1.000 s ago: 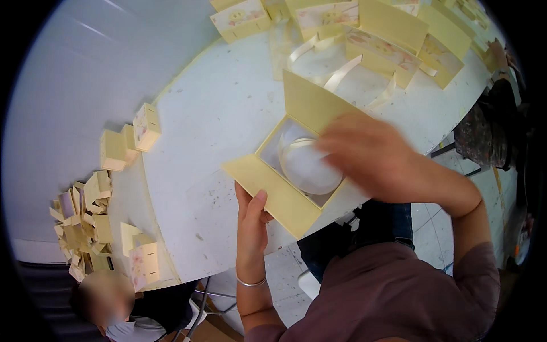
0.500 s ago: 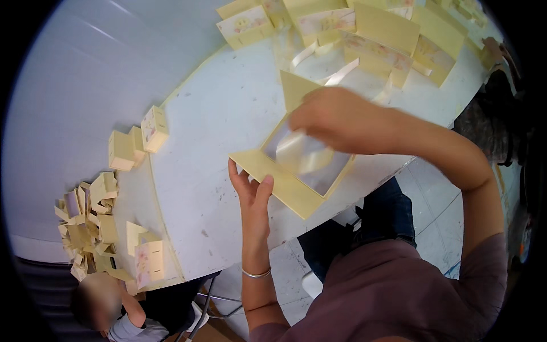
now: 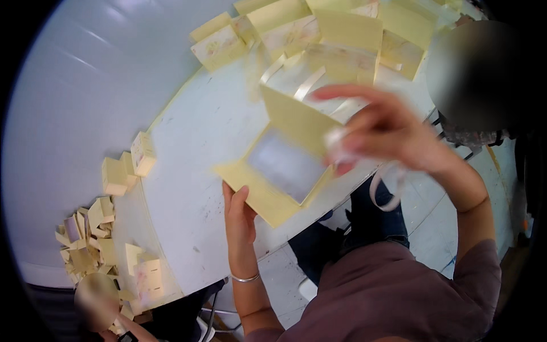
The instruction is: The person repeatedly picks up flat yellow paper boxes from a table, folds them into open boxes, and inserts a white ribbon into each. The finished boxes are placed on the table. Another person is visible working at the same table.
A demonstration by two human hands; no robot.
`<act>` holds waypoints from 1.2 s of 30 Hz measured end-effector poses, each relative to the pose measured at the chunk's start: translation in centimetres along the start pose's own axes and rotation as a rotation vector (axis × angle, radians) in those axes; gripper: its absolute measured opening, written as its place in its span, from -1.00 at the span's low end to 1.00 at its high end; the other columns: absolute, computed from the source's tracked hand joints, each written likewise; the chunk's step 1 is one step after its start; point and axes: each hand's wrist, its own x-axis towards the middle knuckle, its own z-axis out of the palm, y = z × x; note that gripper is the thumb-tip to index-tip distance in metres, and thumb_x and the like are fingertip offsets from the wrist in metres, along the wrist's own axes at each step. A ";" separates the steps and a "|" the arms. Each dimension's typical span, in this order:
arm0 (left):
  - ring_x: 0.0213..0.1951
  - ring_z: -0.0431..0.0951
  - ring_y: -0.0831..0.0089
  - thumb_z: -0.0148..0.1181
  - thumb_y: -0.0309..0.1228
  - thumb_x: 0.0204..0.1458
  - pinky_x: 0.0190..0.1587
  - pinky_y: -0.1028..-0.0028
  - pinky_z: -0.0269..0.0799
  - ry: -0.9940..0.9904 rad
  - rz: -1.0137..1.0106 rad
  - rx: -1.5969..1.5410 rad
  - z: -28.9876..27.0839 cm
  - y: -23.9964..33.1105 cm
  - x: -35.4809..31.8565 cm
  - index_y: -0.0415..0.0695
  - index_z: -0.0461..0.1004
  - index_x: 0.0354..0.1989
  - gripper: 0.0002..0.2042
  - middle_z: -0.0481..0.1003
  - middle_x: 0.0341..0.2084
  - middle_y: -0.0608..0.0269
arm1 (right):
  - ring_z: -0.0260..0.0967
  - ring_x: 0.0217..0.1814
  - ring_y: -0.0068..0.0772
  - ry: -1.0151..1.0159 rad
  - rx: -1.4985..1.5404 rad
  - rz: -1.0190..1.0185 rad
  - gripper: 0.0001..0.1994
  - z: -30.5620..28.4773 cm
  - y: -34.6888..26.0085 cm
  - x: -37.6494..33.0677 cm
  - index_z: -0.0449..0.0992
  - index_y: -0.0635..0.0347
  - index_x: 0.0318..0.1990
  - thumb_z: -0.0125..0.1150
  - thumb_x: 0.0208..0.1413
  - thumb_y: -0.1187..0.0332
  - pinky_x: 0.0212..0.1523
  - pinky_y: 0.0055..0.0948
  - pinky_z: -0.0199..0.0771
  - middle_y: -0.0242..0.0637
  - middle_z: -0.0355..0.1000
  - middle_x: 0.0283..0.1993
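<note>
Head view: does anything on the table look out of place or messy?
Only the far left end stands out: small yellow boxes lie heaped at odd angles, some tipped. The yellow card frame under the left hand looks whole. The right hand is blurred.

White round table [image 3: 194, 188] beside pale wall [image 3: 74, 85].

top: dusty mauve short-sleeved shirt [image 3: 393, 296], sleeve ending above the right elbow
legs: dark blue trousers [image 3: 342, 239]
left wrist: thin silver bangle [image 3: 245, 278]
left hand [image 3: 239, 219]: bare, no rings seen
right hand [image 3: 382, 134]: bare, motion-blurred
</note>
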 end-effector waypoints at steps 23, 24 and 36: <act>0.01 0.28 0.29 -0.20 -0.55 -0.20 0.01 0.41 0.25 0.151 -0.055 0.135 0.0 0.4 -0.3 -0.27 -0.05 0.16 -0.40 0.21 -0.01 0.04 | 0.35 -0.45 -0.03 -0.364 -0.908 -0.022 -0.90 3.6 14.7 12.3 0.43 0.31 -0.54 -0.04 -0.23 0.53 -0.48 -0.20 0.31 -0.06 0.37 -0.53; 0.01 0.28 0.29 -0.19 -0.54 -0.20 0.01 0.40 0.25 0.152 -0.051 0.135 -0.1 0.4 -0.3 -0.27 -0.05 0.16 -0.40 0.21 0.00 0.05 | 0.35 -0.46 -0.06 -0.363 -0.914 -0.009 -0.89 3.6 14.8 12.5 0.44 0.30 -0.53 -0.03 -0.23 0.52 -0.51 -0.20 0.31 -0.08 0.38 -0.53; -0.12 0.36 0.38 -0.11 -0.35 0.04 -0.13 0.43 0.33 0.202 -0.029 -0.004 -1.3 -1.5 0.8 -0.28 0.14 0.04 -0.60 0.32 -0.13 0.14 | 0.33 -0.36 -0.08 -0.429 -0.856 -0.006 -0.89 4.0 15.5 13.8 0.39 0.27 -0.45 0.01 -0.22 0.55 -0.44 -0.23 0.27 -0.10 0.38 -0.45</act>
